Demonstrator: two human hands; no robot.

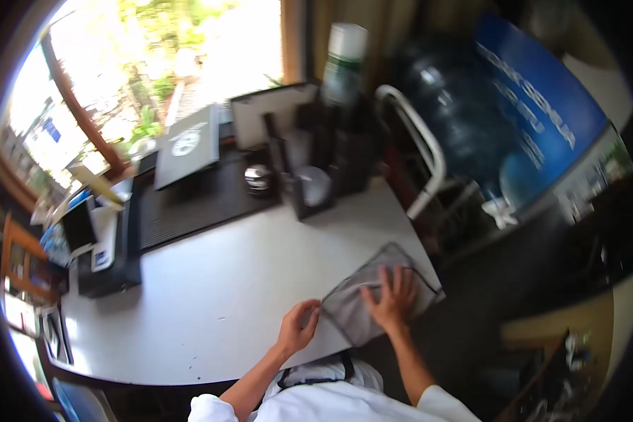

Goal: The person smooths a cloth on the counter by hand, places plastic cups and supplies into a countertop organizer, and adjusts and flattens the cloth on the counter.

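A grey cloth with dark edging [355, 302] lies on the white table [260, 264] near its right corner. My right hand [392, 297] rests flat on the cloth with its fingers spread. At the cloth's left corner is my left hand [300, 325], its fingers curled and the fingertips at the cloth's edge. Whether those fingertips pinch the corner is too small to tell.
A black mat [197, 204] at the back holds a dark folder [188, 146], a silver round object [257, 180] and a black organizer [309, 193]. A black box [109, 281] stands left. Beyond the right edge are a white metal frame [429, 151] and a blue sign [541, 91].
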